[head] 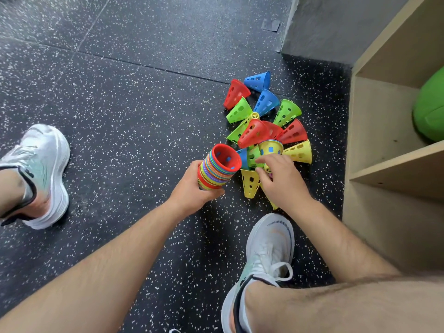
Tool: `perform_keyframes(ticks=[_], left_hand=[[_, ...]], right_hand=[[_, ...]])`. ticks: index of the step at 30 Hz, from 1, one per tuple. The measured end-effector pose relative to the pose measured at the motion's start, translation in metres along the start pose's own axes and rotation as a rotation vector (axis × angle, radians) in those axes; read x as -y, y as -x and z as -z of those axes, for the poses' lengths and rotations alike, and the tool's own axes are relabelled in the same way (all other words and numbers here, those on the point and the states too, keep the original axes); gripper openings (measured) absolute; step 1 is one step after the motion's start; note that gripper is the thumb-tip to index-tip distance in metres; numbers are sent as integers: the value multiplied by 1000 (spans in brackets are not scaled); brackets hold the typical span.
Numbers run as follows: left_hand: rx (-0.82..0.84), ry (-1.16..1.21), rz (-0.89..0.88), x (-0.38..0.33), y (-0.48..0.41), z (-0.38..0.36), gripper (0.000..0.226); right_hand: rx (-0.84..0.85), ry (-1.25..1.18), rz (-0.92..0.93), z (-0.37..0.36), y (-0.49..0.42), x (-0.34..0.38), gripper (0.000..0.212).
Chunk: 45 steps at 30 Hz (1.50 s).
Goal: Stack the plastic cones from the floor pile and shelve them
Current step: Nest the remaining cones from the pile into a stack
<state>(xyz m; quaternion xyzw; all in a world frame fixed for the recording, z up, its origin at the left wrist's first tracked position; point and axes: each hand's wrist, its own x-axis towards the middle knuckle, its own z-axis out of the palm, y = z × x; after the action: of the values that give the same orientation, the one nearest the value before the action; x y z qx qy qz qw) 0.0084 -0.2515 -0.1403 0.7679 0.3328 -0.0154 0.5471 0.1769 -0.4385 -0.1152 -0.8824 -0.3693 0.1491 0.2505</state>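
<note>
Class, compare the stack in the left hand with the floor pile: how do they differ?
The stack is nested tight and gripped by the left hand; the pile lies loose and scattered. The stack's open end faces up; the pile's cones mostly lie on their sides. Both are holed plastic cones in mixed colours.
</note>
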Motion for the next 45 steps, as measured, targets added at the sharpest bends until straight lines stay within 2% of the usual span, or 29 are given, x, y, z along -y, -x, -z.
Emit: perform_keyframes(ticks=[4, 9, 12, 17, 20, 25, 30, 35, 39, 42, 45], left_hand=[[6, -10, 1, -2, 0, 0, 73], [15, -23, 1, -2, 2, -1, 75], [15, -23, -1, -2, 3, -2, 76], [14, 2, -1, -2, 2, -1, 74], [10, 14, 0, -3, 2, -1, 75], [-1, 21, 3, -2, 1, 0, 75], [0, 25, 15, -1, 1, 1, 74], [6, 13, 14, 0, 2, 1, 73], [6, -30, 16, 2, 2, 2, 73], [9, -27, 13, 2, 2, 1, 74], [23, -18, 6, 1, 2, 0, 77]], right_hand=[[55, 142, 11, -15, 1, -7, 29], [68, 246, 36, -25, 3, -6, 16], [103, 181, 5, -24, 5, -7, 16], [164, -130, -45, 2, 2, 1, 9], [195, -199, -56, 21, -3, 8, 7], [69, -353, -98, 43, -10, 13, 6], [-174, -515, 6, 42, -12, 27, 7], [-252, -495, 128, 33, -9, 38, 7], [-317, -543, 123, 31, -9, 42, 11], [-235, -549, 110, 27, -9, 46, 8], [-1, -418, 66, 18, 0, 51, 5]])
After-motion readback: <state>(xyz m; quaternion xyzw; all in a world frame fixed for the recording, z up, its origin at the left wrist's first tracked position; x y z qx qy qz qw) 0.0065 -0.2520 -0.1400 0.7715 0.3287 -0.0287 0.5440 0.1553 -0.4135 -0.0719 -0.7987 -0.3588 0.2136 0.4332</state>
